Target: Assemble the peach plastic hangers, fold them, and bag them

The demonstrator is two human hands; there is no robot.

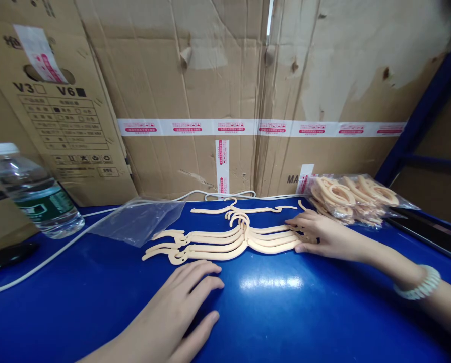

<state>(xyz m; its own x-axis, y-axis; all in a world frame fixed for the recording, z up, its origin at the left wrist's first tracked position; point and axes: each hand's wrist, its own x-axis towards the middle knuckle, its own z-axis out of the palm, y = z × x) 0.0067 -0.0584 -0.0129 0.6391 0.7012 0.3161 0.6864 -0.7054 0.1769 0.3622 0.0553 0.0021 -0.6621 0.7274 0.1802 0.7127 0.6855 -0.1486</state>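
Observation:
Several beige plastic folding hangers [217,249] lie side by side on the blue table, their hooks bunched together at the middle. My right hand [314,233] is at their right ends, with thumb and fingers closed around the arms; the palm hides those tips. One more beige hanger [213,210] lies apart behind the group, lengthwise. In front of the group's left half, my left hand [191,297] rests low over the table with its fingers spread, holding nothing.
Bagged beige hangers [342,196] lie at the back right, beside a dark phone-like device [433,234]. An empty-looking clear plastic bag [138,222], a water bottle [40,196] and a white cable [51,257] are on the left. Cardboard [195,91] walls the back.

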